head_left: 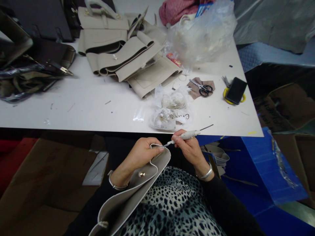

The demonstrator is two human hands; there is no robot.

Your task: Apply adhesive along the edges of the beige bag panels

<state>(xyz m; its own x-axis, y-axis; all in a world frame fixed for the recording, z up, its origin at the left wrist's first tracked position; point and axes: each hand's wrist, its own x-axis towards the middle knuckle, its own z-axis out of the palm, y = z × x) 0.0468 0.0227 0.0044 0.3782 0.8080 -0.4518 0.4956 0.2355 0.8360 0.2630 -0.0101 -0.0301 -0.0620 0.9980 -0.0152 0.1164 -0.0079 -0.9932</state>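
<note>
My left hand (141,155) is closed on the edge of a beige bag piece (147,178) lying across my lap, its thumb on top near the corner. The piece has two curved layers and a small gold-coloured metal fitting. My right hand (189,150) grips a white-handled awl (189,134) between thumb and fingers. Its thin dark shaft points out to the right, while the other end meets the edge of the bag piece beside my left thumb. Whether that tip pierces or only touches the edge, I cannot tell.
Beige bag parts (140,59) are piled on the white table (93,111). Nearer lie plastic bags of small items (169,109), black-handled scissors (203,88) and a black phone (235,91) on yellow-handled scissors. Dark bags (36,65) lie left, cardboard (49,183) below, a blue bin (261,170) right.
</note>
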